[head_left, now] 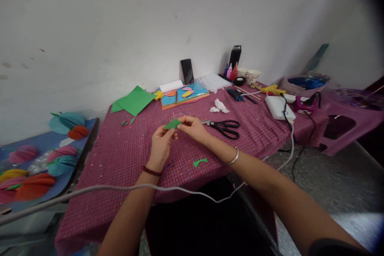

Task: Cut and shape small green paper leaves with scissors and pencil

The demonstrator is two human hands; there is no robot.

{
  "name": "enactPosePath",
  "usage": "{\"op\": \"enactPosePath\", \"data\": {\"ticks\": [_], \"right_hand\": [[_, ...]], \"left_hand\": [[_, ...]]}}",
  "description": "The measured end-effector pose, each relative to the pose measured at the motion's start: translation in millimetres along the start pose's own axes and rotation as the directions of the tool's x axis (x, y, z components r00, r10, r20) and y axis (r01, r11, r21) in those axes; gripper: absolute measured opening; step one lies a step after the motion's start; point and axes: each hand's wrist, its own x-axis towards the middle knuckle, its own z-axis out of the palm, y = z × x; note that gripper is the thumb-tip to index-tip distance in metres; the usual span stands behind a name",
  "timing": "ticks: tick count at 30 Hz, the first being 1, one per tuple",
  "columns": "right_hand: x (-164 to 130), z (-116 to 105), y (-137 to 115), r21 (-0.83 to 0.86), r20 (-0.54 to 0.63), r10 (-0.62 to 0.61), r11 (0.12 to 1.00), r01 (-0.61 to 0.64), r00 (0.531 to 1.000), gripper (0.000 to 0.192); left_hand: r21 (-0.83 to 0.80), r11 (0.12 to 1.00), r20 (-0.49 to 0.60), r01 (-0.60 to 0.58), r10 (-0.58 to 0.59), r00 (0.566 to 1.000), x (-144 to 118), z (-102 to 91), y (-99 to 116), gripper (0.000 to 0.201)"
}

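Both the left hand (159,146) and right hand (193,129) pinched a green paper piece (172,124) between their fingers (186,129), probably to steady it; scissors (218,124) lay nearby on the counter (120,160).

We can read no lettering or numbers: marks on the white electronic device (276,108), toward three o'clock, are too small.

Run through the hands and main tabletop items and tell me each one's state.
Left hand: pinching green paper piece
Right hand: pinching it too
Green paper piece: in both hands
Black scissors: lying down, unheld
White tissue: crumpled
Phone: propped upright
Black flask: upright
Green sheets: flat, overlapping
Green scrap: lying loose
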Motion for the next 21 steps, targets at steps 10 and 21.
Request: {"op": "enactPosePath", "data": {"ticks": [10, 21], "right_hand": [[-3, 1, -5, -0.08, -0.021, -0.086, 0.993, 0.084, 0.996, 0.007], [-6, 1, -5, -0.135, -0.037, -0.104, 0.986, 0.098, 0.994, 0.007]], "left_hand": [[0.171, 0.958, 0.041, -0.23, 0.226, 0.973, -2, -4.0, 7, 0.008], [0.293, 0.914, 0.039, -0.282, 0.283, 0.958, -8, 0.6, 12, 0.01]]}}
